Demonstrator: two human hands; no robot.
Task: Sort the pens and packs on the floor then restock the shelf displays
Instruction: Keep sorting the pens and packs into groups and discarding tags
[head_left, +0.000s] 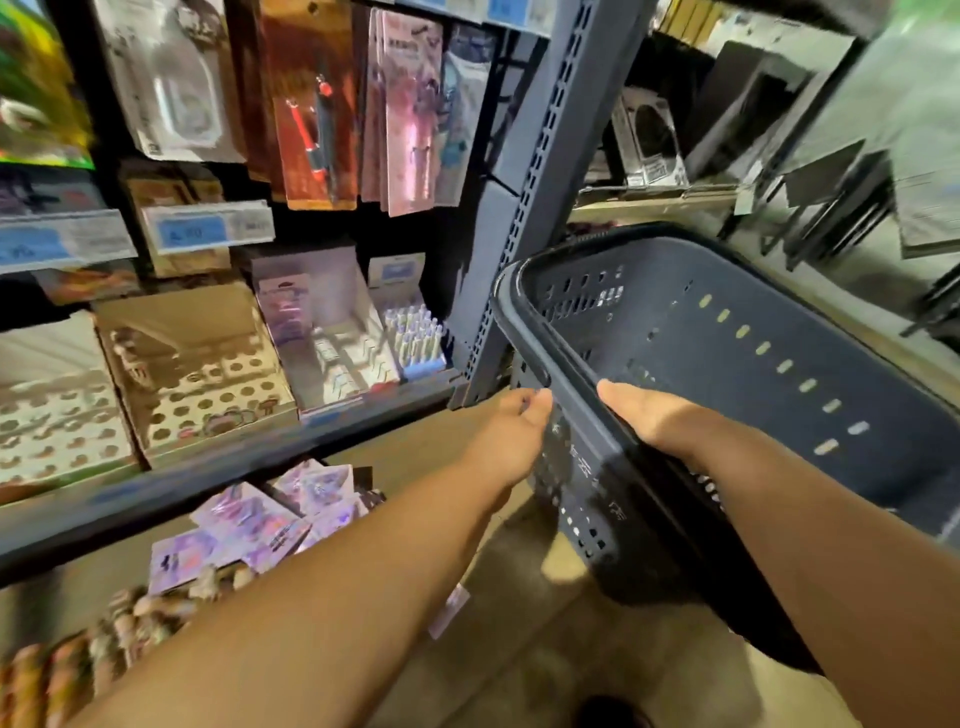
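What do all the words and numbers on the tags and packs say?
Blue price tags on the shelf rail: numbers too blurred to read.
Hanging packs: print too blurred.
Pink floor packs: too blurred.
Side of the basket: pale marks, unreadable.
So no text reads clearly.

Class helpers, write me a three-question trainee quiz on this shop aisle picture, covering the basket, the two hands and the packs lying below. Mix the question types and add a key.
1. True or false: the dark blue perforated plastic basket is full of packs.
2. The left hand and right hand both hold: A) the basket; B) a pen; C) a hanging card.
3. Fill in: the shiny purple flat packs lie on the ____.
Key: 1 false; 2 A; 3 floor.
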